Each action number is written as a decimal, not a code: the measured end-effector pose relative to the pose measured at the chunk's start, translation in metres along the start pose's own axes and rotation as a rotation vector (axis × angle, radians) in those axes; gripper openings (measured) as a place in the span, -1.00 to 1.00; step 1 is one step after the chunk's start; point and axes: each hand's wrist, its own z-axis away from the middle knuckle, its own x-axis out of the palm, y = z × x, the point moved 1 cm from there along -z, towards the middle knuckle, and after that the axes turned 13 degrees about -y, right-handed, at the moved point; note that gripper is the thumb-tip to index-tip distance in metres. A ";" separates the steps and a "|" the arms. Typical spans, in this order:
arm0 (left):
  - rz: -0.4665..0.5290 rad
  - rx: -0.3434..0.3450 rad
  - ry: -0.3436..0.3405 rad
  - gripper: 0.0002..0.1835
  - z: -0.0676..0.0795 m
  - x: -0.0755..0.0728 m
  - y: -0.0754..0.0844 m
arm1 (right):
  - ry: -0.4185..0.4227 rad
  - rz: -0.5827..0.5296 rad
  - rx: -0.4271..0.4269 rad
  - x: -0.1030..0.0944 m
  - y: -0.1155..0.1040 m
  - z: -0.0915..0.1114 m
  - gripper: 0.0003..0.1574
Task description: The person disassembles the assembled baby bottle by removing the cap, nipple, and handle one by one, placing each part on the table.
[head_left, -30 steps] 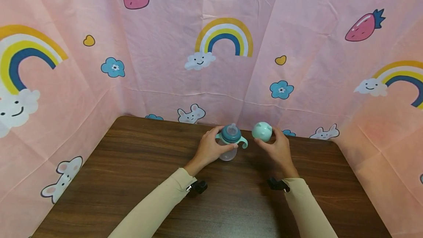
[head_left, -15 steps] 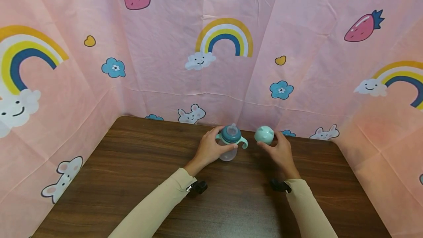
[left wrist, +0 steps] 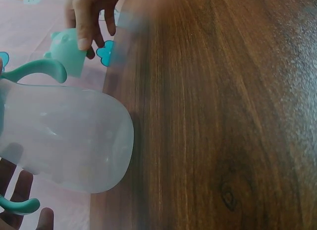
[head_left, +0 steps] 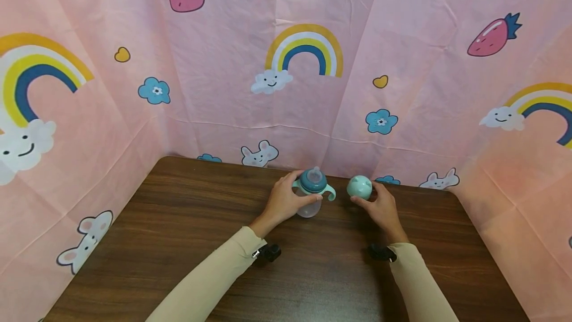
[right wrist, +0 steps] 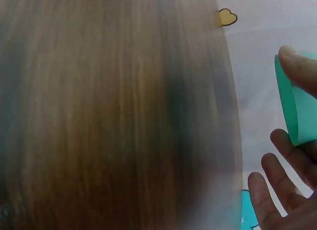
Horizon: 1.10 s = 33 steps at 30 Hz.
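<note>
A baby bottle with a clear body, teal collar, teat and two mint side handles stands upright near the table's back edge. My left hand grips it from the left, thumb across the front. To the right of the bottle and apart from it, my right hand pinches a mint dome-shaped bottle cap with small ear-like bumps. In the left wrist view the cap has its rim off the tabletop. The right wrist view shows the thumb on the cap, with the other fingers spread below.
The dark wood table fills the lower view. Pink printed cloth hangs close behind its back edge and along both sides. A black wrist camera sits at the left cuff, another at the right.
My right hand has moved the cap slightly down and to the right, farther from the bottle. The left hand and the bottle stay where they were.
</note>
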 end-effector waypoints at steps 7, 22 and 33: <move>0.006 0.003 0.000 -0.15 -0.001 0.000 -0.001 | -0.026 0.012 0.033 -0.001 0.010 0.000 0.03; 0.011 -0.003 -0.006 -0.14 -0.001 0.000 0.000 | -0.063 0.029 0.075 -0.003 0.015 0.007 0.03; 0.016 -0.012 -0.004 -0.13 0.000 0.000 0.000 | -0.100 0.052 0.135 -0.005 0.020 0.006 0.07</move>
